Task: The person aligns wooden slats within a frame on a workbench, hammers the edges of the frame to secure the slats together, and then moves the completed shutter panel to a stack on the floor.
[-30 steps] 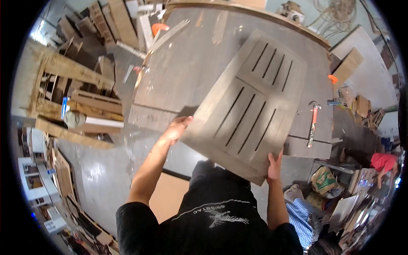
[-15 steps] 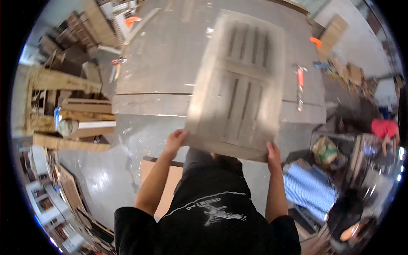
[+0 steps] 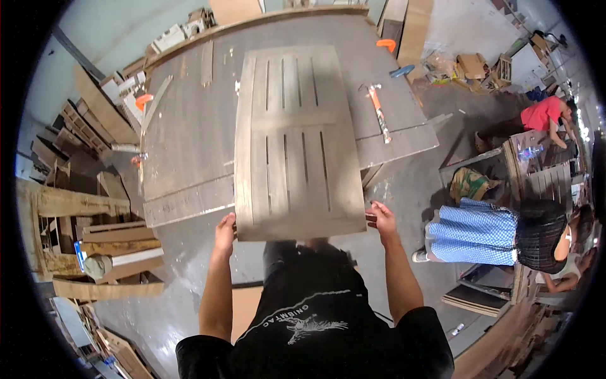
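1. Slotted wooden panel: over the workbench, near end jutting past the bench edge toward you. Support underneath hidden.
2. Your left hand: fingers bent at the near-left corner; can't tell if they grip.
3. Your right hand: loosely open beside the near-right edge; contact unclear.
4. Likely stiff, moderately heavy, front-light if lifted by one end only. Smooth face may slide.
5. Best hold: solid side borders, both hands level. Slats look thinner, corners chip-prone.
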A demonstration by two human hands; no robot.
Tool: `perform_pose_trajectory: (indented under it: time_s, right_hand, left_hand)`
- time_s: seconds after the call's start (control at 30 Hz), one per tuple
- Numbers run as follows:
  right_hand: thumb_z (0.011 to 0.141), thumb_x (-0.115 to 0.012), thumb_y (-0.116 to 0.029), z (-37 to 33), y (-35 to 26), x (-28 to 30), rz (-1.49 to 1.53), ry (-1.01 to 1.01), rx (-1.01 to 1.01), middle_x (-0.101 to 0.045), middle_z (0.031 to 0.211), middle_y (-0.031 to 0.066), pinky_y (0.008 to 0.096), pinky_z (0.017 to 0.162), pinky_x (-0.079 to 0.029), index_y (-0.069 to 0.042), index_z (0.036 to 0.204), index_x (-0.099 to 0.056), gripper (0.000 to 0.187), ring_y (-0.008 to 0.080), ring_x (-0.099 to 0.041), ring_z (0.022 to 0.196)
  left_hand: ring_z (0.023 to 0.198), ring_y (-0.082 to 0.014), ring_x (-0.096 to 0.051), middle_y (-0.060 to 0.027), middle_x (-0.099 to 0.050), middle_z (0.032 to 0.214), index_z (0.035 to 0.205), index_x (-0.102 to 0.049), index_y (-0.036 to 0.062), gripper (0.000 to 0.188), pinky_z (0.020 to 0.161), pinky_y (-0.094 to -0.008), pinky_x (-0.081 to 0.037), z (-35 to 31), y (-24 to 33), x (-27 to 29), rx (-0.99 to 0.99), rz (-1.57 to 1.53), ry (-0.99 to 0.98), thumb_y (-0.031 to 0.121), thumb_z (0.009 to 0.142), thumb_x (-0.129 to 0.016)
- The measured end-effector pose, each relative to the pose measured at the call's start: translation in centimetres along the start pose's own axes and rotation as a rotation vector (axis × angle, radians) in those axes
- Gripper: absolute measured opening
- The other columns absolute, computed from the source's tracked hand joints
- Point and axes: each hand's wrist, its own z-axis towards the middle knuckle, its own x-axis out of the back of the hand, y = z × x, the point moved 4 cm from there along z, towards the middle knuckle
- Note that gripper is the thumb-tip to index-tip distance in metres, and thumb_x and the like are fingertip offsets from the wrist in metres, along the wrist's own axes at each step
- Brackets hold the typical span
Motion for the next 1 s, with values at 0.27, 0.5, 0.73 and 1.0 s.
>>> perform_pose_trajectory:
  time_s: [0.27,0.5,0.73,1.0]
  right_hand:
    - [0.094,-0.064,-0.04,5.7,-3.9,-6.6,-0.189,-0.002,0.143,-0.066,0.118,0.0122,0.0351,0.093,-0.047,0.001,0.129,-0.058,0.054,0.0217,-0.061,0.108]
    - [0.087,-0.068,-0.046,0.7,-8.6,-9.6,-0.333,0.339,0.209,-0.069,0.078,0.0134,0.0366,0.075,-0.051,0.004,0.094,-0.07,0.051,0.0218,-0.065,0.075]
    - [0.086,-0.07,-0.036,-5.2,-6.4,-11.9,-0.092,0.527,0.314,-0.073,0.085,0.0134,0.0333,0.08,-0.052,0.0,0.105,-0.072,0.041,0.0188,-0.068,0.082]
    - [0.085,-0.069,-0.022,-23.1,-3.1,-8.4,0.121,0.87,0.726,-0.069,0.086,0.0063,0.0283,0.073,-0.05,0.003,0.098,-0.067,0.029,0.0118,-0.061,0.082]
  left_hand:
    - [0.118,-0.0313,-0.056,-0.018,-0.058,0.132,0.134,-0.051,-0.005,0.058,0.1,-0.0438,-0.045,3.7,1.6,-3.6,0.076,-0.183,-0.102,0.038,0.095,-0.058]
    - [0.086,-0.0164,-0.051,-0.0033,-0.061,0.087,0.081,-0.063,0.0047,0.032,0.085,-0.033,-0.043,0.0,6.5,-1.8,-0.201,-0.044,0.104,0.035,0.088,-0.069]
    - [0.064,-0.0075,-0.038,0.0056,-0.043,0.064,0.063,-0.049,0.0077,0.049,0.056,-0.0278,-0.033,3.4,7.3,1.7,-0.344,-0.078,-0.017,0.041,0.098,-0.057]
    - [0.1,-0.0141,-0.055,-0.0033,-0.063,0.111,0.118,-0.062,0.0026,0.053,0.088,-0.031,-0.044,2.5,11.5,-7.6,-0.263,-0.104,-0.575,0.05,0.103,-0.045]
